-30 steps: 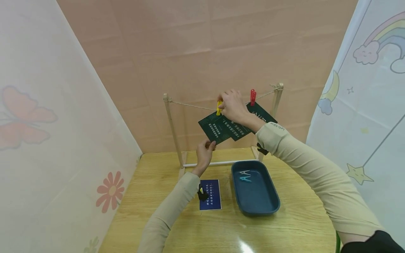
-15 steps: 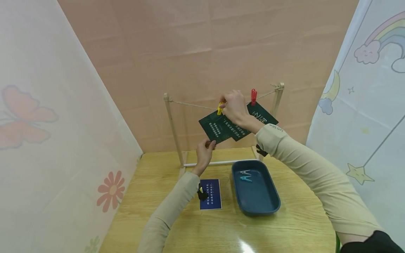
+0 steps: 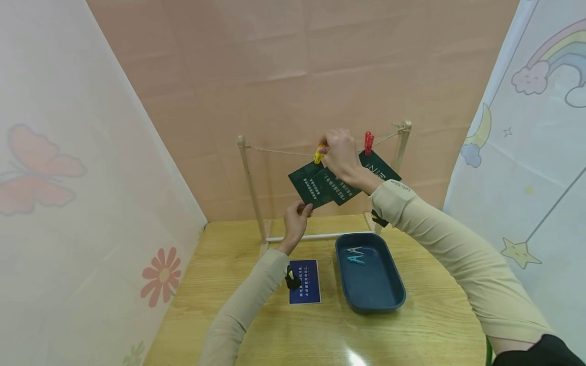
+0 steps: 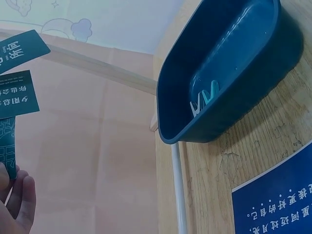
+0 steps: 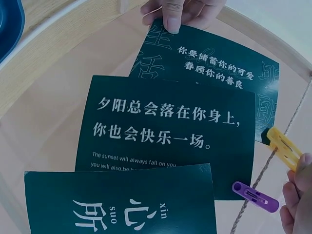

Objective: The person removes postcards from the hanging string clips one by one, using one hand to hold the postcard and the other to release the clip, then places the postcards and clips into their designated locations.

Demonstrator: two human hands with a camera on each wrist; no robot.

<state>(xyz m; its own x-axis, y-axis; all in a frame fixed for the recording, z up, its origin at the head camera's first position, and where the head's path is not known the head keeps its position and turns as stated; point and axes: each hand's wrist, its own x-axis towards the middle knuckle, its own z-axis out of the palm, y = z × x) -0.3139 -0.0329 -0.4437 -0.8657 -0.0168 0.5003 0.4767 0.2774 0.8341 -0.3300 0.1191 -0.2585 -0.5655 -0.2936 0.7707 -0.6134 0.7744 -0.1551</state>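
Note:
My left hand (image 3: pixel 295 223) pinches the lower corner of a green printed card (image 5: pixel 219 68) between thumb and fingers. At that card's upper corner, my right hand (image 3: pixel 341 155) pinches a yellow clothespin (image 5: pixel 285 148), whose tip lies at the card's corner and over the rope (image 5: pixel 263 170). A second green card (image 5: pixel 165 122) overlaps the first and hangs from a purple clothespin (image 5: pixel 256 196), which the right hand hides in the head view. Farther right, a third green card (image 5: pixel 122 200) hangs below a red clothespin (image 3: pixel 368 143).
The rope is strung across a wooden frame (image 3: pixel 249 188) standing on the table (image 3: pixel 220 284). A blue tray (image 3: pixel 396 277) at the front right holds a white clothespin (image 3: pixel 354 250) and a light blue clothespin (image 3: pixel 356 260). Under the left wrist lies a dark blue card (image 3: pixel 311 284).
The right hand and yellow clothespin have shifted very slightly right, and the red clothespin with them. My left hand keeps its pinch on the card in the same place.

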